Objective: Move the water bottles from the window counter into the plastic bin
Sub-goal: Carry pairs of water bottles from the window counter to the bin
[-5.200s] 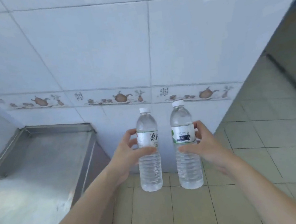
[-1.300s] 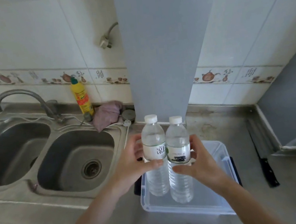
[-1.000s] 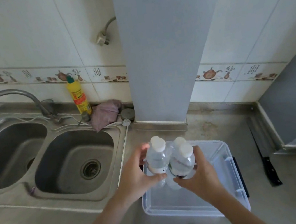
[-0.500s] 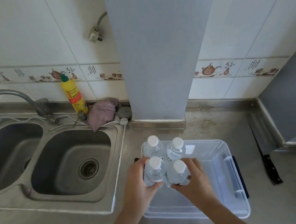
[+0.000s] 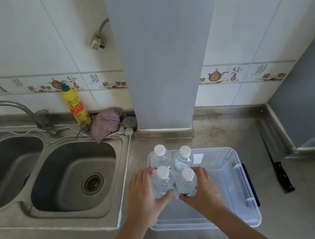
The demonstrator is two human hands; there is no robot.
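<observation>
Now I'm at the set-down: my left hand (image 5: 145, 196) and right hand (image 5: 203, 190) each wrap one water bottle (image 5: 163, 180), upright inside the plastic bin (image 5: 242, 194) beside two others, so next I should loosen both grips and lift clear without tipping them.

4 clear capped bottles (image 5: 181, 157) upright in clear bin (image 5: 240, 188)

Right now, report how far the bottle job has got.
Done: two back bottles stand upright in the plastic bin. In hand: the left hand and right hand each grip a front bottle, set inside the bin beside them. Left: letting go. The window counter is out of view, so I cannot tell whether more bottles wait there.
</observation>
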